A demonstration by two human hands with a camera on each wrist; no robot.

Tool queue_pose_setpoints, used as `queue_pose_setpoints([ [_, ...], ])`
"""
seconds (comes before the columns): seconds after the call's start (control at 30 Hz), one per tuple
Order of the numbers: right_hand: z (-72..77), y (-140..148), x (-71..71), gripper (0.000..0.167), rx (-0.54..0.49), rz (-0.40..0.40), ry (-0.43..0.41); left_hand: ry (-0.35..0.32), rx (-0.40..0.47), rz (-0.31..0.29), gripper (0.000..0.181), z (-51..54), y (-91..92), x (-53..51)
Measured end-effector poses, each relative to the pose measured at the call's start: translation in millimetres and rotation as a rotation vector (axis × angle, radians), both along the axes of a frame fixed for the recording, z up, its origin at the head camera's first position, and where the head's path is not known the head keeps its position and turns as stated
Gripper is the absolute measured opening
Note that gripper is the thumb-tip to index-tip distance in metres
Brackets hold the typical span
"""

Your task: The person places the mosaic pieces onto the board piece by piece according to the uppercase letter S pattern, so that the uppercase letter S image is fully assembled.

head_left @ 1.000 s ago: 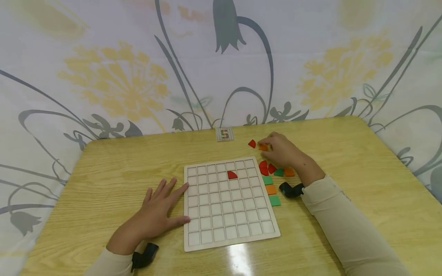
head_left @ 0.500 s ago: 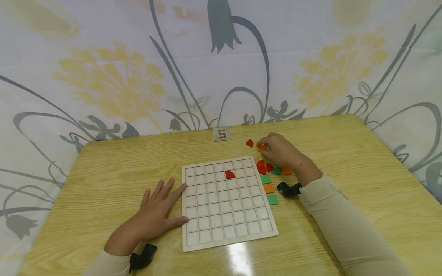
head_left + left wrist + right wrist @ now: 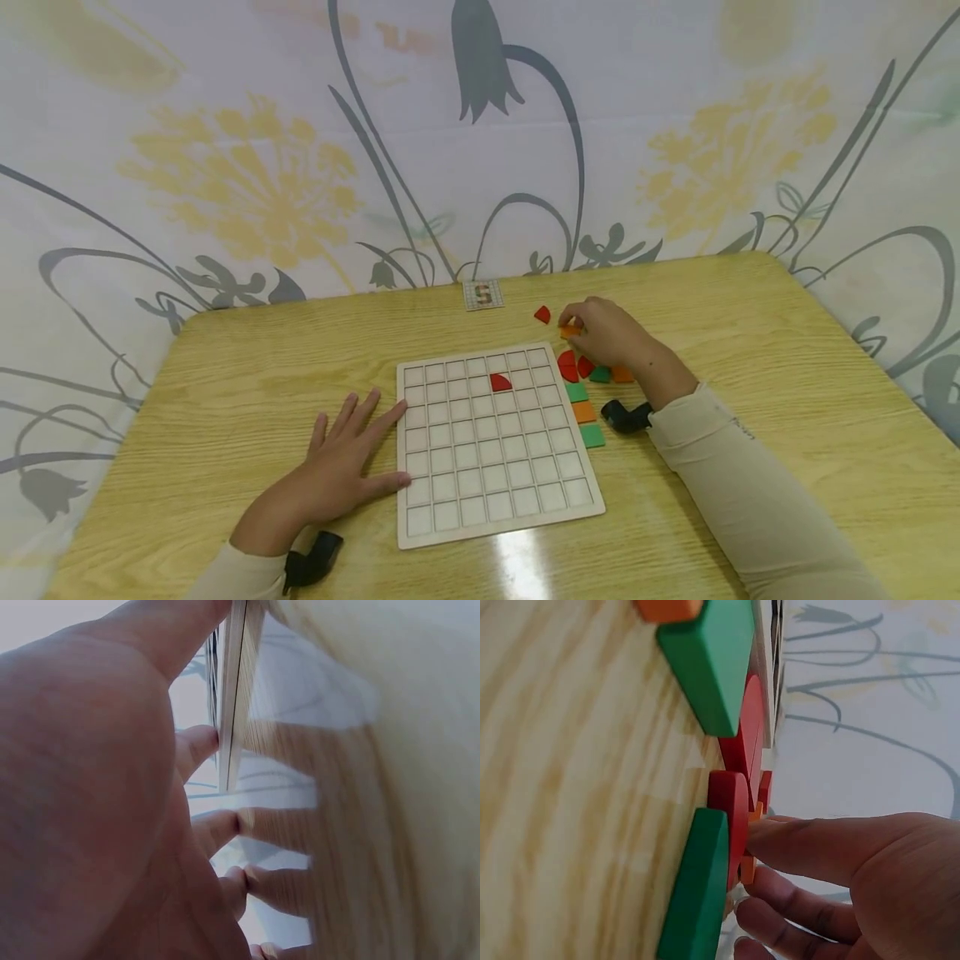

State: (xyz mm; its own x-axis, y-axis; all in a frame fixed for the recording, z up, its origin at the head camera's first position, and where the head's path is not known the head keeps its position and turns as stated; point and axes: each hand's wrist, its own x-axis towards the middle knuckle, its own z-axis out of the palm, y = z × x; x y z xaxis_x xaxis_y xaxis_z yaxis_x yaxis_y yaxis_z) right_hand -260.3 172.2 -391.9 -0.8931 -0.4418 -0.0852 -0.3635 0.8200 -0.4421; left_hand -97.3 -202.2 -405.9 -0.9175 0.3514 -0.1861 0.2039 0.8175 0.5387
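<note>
While the left hand (image 3: 337, 467) lies spread on wood grain, the right hand (image 3: 607, 329) pinches a flat orange tile (image 3: 570, 332).

The orange tile, smooth and straight-edged, sits beyond the far right corner of a pale wooden board (image 3: 468, 455), near a loose red quarter-round (image 3: 542, 315); the right thumb and curled fingers close on it, though whether it is lifted cannot be told. The left fingers are splayed apart, index and thumb tips touching the board's left edge. Thin ridges divide the board into square recesses, one holding a red quarter-round piece (image 3: 501, 382). Rectangular green and orange tiles (image 3: 583, 412) line its right side, by curved red pieces (image 3: 567, 365). Behind lies a small gridded card (image 3: 482, 295) on the glossy, streaked tabletop (image 3: 262, 367), before a flower-printed backdrop (image 3: 420, 150).
</note>
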Motion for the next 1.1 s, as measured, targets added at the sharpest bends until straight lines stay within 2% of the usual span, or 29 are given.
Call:
queue_pose_setpoints([
  [0.17, 3.2, -2.0, 1.5, 0.026, 0.004, -0.009, 0.008, -0.020, 0.018, -0.004, 0.088, 2.4, -0.2, -0.2],
  [0.33, 8.7, -8.7, 7.8, 0.028, -0.018, -0.003, 0.055, -0.046, 0.041, -0.009, 0.087, 3.6, -0.1, 0.5],
  [0.5, 14.9, -21.5, 17.4, 0.030, -0.071, 0.031, 0.095, -0.056, 0.038, -0.007, 0.087, 4.1, -0.3, 0.5],
  [0.77, 18.5, -45.5, 29.2, 0.028, -0.071, 0.106, 0.163, -0.049, 0.032, -0.005, 0.087, 2.2, -1.9, -0.7],
  [1.1, 21.4, -72.4, 34.6, 0.026, -0.101, 0.159, 0.166, -0.033, 0.013, -0.006, 0.086, 1.5, -1.8, -0.4],
])
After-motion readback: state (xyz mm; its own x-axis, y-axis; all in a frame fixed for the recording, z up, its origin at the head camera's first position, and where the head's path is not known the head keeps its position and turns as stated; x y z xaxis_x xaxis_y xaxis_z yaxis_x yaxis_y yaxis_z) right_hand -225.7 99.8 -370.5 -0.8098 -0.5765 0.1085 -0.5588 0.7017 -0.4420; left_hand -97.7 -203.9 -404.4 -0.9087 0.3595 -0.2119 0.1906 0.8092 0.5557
